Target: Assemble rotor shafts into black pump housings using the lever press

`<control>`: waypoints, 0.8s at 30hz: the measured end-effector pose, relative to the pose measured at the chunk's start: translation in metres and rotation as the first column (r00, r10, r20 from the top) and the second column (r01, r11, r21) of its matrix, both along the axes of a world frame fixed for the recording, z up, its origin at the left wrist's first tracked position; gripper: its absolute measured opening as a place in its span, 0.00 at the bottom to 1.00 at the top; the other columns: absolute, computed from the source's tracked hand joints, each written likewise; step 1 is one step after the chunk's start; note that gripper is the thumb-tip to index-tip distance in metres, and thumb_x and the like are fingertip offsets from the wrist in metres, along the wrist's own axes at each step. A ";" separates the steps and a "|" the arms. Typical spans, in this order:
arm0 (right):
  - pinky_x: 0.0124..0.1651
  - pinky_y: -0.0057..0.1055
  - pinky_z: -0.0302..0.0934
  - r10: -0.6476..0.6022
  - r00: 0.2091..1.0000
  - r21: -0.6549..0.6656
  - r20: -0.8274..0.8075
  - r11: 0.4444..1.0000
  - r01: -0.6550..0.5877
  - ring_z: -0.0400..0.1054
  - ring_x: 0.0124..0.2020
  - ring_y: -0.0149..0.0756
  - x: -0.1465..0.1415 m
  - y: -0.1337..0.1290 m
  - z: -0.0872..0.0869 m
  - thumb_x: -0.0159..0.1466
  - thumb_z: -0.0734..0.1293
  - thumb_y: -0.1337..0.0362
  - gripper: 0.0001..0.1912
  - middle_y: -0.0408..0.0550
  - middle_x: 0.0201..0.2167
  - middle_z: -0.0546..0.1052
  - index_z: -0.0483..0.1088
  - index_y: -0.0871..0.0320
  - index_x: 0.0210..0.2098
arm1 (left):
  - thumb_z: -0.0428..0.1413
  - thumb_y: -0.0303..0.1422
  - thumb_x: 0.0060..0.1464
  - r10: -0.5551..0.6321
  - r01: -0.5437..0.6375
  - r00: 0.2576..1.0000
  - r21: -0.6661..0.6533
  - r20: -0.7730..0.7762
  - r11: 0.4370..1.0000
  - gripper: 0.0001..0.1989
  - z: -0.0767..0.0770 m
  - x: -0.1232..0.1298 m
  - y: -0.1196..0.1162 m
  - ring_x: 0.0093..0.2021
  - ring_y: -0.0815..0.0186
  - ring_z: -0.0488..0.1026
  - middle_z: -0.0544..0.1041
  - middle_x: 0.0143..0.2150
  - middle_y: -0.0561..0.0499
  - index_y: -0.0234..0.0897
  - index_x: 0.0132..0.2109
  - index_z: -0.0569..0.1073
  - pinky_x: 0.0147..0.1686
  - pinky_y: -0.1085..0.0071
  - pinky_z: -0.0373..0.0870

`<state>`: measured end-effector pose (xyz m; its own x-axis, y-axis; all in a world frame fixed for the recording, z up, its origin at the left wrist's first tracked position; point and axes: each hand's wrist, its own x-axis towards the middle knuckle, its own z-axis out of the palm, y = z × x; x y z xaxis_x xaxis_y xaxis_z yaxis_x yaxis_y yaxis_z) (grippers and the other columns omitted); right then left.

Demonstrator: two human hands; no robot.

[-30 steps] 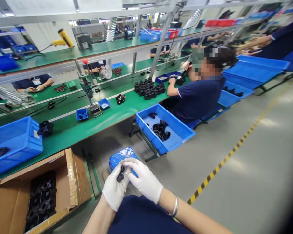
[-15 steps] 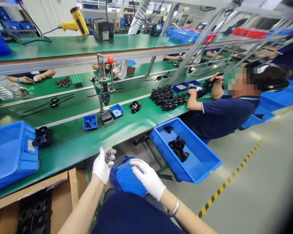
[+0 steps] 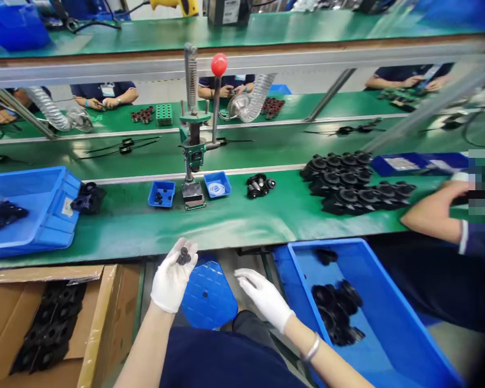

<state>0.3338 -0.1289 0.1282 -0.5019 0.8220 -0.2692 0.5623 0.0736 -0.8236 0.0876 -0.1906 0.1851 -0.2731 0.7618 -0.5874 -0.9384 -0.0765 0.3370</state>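
My left hand [image 3: 172,279], white-gloved and palm up, is cupped around a few small black round parts [image 3: 183,256] in front of the bench edge. To its right, my right hand [image 3: 264,296], gloved too, holds nothing, with its fingers stretched out. It hovers beside a big blue bin [image 3: 388,302] of black moulded parts [image 3: 336,310]. A blue stool [image 3: 209,296] stands below and between my hands. Beyond them on the bench is a hand press [image 3: 194,145] with a red-knobbed lever. Flanking its base are a small blue tray of black pieces [image 3: 161,194] and another of white rings [image 3: 217,185].
Dark metallic parts [image 3: 260,185] and rows of black housings [image 3: 355,183] lie on the green bench [image 3: 242,221]. At left are a blue bin [image 3: 56,231] and an open cardboard box [image 3: 92,323]. A co-worker's arm [image 3: 436,213] rests at right.
My view has turned and levelled toward the bench, so the press appears closer and more upright. My left hand still cups the small parts; my right hand stays empty.
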 end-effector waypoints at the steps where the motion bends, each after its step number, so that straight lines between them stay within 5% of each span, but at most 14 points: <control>1: 0.57 0.45 0.63 0.024 1.000 0.015 0.003 1.000 -0.024 0.71 0.50 0.44 -0.009 0.010 -0.009 0.66 0.60 0.56 0.15 0.50 0.46 0.78 0.76 0.54 0.41 | 0.49 0.19 0.58 0.008 -0.008 1.000 0.003 0.012 1.000 0.26 -0.006 -0.005 0.003 0.58 0.51 0.71 0.74 0.56 0.35 0.32 0.63 0.64 0.51 0.61 0.76; 5: 0.58 0.45 0.62 0.077 0.997 0.090 0.008 0.993 -0.077 0.70 0.50 0.44 -0.076 0.054 -0.048 0.65 0.61 0.58 0.14 0.50 0.45 0.77 0.76 0.55 0.42 | 0.49 0.18 0.58 0.013 -0.013 1.000 0.003 0.020 1.000 0.26 -0.029 -0.055 0.022 0.60 0.51 0.69 0.74 0.57 0.35 0.32 0.63 0.64 0.56 0.59 0.72; 9: 0.59 0.48 0.60 0.057 0.998 0.150 0.029 0.987 -0.060 0.69 0.50 0.45 -0.155 0.092 -0.080 0.64 0.60 0.61 0.13 0.54 0.46 0.76 0.74 0.58 0.41 | 0.53 0.17 0.54 -0.028 0.029 0.998 0.031 -0.052 0.999 0.19 -0.047 -0.127 0.048 0.58 0.51 0.71 0.77 0.53 0.37 0.30 0.52 0.73 0.58 0.60 0.70; 14: 0.57 0.46 0.63 0.105 0.994 0.181 -0.004 0.978 -0.103 0.70 0.49 0.42 -0.217 0.112 -0.086 0.65 0.60 0.64 0.12 0.53 0.45 0.76 0.72 0.57 0.44 | 0.64 0.20 0.46 -0.150 0.129 0.949 -0.094 -0.277 0.987 0.19 -0.063 -0.182 0.082 0.54 0.54 0.75 0.79 0.51 0.42 0.32 0.48 0.76 0.57 0.64 0.70; 18: 0.53 0.40 0.67 0.165 0.983 0.174 -0.082 0.973 -0.149 0.71 0.47 0.38 -0.243 0.124 -0.080 0.66 0.60 0.65 0.15 0.52 0.47 0.74 0.68 0.55 0.52 | 0.69 0.23 0.41 -0.198 0.106 0.888 -0.234 -0.415 0.966 0.24 -0.086 -0.186 0.110 0.48 0.60 0.78 0.81 0.47 0.43 0.34 0.48 0.77 0.54 0.67 0.71; 24: 0.49 0.40 0.70 0.327 0.899 0.282 -0.293 0.928 -0.245 0.69 0.49 0.39 -0.248 0.158 -0.083 0.64 0.64 0.70 0.21 0.53 0.53 0.69 0.65 0.52 0.56 | 0.69 0.24 0.39 -0.091 -0.002 0.926 -0.245 -0.367 0.970 0.29 -0.122 -0.141 0.135 0.51 0.59 0.77 0.80 0.49 0.44 0.35 0.51 0.74 0.59 0.62 0.67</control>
<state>0.0855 0.0287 0.0451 -0.7506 0.6473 0.1328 0.1877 0.4015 -0.8964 -0.0530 -0.0555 0.0634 -0.4764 0.6300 -0.6133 -0.7410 0.0877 0.6657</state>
